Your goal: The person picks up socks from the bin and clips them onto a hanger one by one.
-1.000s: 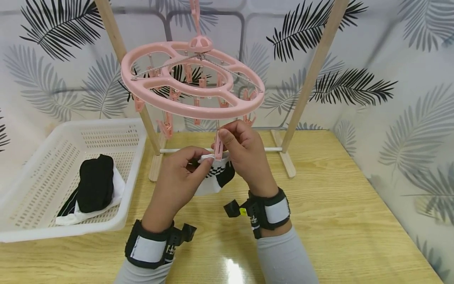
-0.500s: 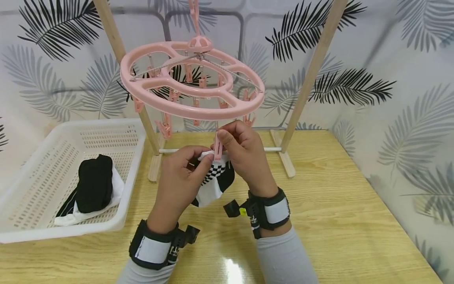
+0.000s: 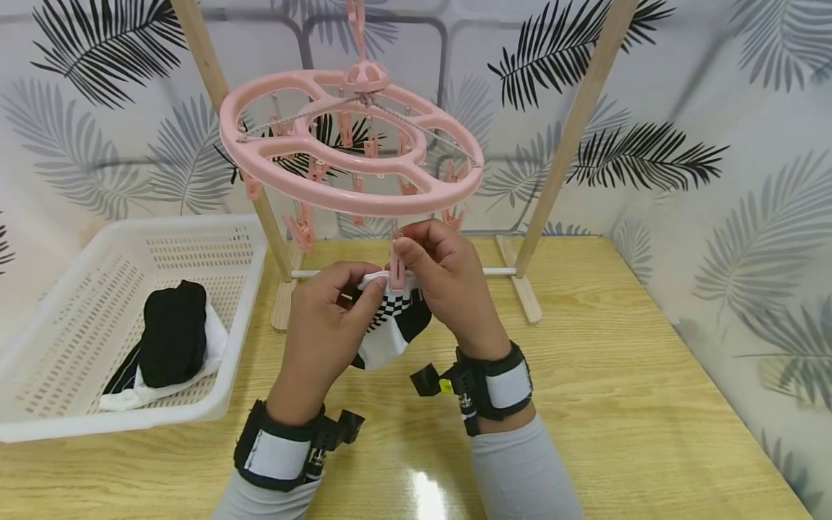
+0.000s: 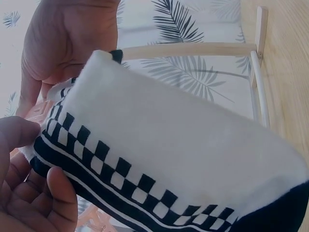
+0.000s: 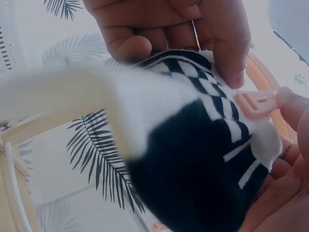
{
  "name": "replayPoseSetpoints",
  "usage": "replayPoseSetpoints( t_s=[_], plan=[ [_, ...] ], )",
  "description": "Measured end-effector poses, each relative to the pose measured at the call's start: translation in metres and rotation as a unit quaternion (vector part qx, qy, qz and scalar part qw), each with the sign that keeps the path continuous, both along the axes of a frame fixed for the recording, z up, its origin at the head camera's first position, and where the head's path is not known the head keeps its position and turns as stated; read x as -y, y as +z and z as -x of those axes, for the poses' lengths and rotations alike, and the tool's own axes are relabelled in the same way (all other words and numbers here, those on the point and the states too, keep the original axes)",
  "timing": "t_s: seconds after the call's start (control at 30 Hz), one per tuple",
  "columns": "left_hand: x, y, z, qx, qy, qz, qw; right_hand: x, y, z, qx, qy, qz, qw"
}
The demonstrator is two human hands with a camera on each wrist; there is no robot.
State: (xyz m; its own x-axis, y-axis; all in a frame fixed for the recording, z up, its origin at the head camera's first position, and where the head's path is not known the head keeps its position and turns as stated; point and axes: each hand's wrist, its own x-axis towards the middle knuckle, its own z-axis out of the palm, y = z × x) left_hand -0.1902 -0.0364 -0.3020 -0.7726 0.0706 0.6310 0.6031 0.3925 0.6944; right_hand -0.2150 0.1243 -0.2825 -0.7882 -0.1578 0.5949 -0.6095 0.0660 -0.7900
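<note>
A white and black sock (image 3: 383,339) with a checkered band hangs below the pink ring hanger (image 3: 364,202). My left hand (image 3: 334,321) pinches the sock's white cuff between thumb and fingers, left of a pink clothespin (image 3: 398,271). With thumb and fingers, my right hand (image 3: 448,278) pinches the upper end of that clothespin. Its lower end overlaps the cuff in the head view. In the right wrist view the clothespin (image 5: 258,102) lies at the cuff under the right thumb. The left wrist view shows the sock (image 4: 145,125) stretching away from the left fingers.
A white perforated basket (image 3: 224,375) at left holds a folded black sock (image 3: 174,334) and white fabric (image 3: 214,339). Several other pink clothespins (image 3: 299,230) dangle from the ring. A wooden stand (image 3: 575,130) rises on both sides behind the hands, on the wooden table (image 3: 617,375).
Both hands keep their hold. The sock's lower part swung down into fuller view, then lifted slightly. The left wrist shifted a little to the right; the right hand hardly moved.
</note>
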Motion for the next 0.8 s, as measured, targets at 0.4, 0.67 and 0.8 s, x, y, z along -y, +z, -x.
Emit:
replayPoseSetpoints(
  t_s=[0.4, 0.67, 0.8],
  plan=[
    [0.002, 0.005, 0.002, -0.002, -0.011, -0.001, 0.9999, 0.003, 0.001, 0.005, 0.007, -0.019, -0.004, 0.9998],
    [0.01, 0.015, -0.004, -0.108, 0.045, 0.014, 0.9931, 0.001, 0.001, 0.003, 0.026, -0.03, -0.005, 0.9992],
    [0.015, 0.033, -0.008, -0.185, 0.072, 0.023, 0.9798, 0.003, 0.002, 0.001, 0.036, -0.027, -0.005, 0.999]
  ],
)
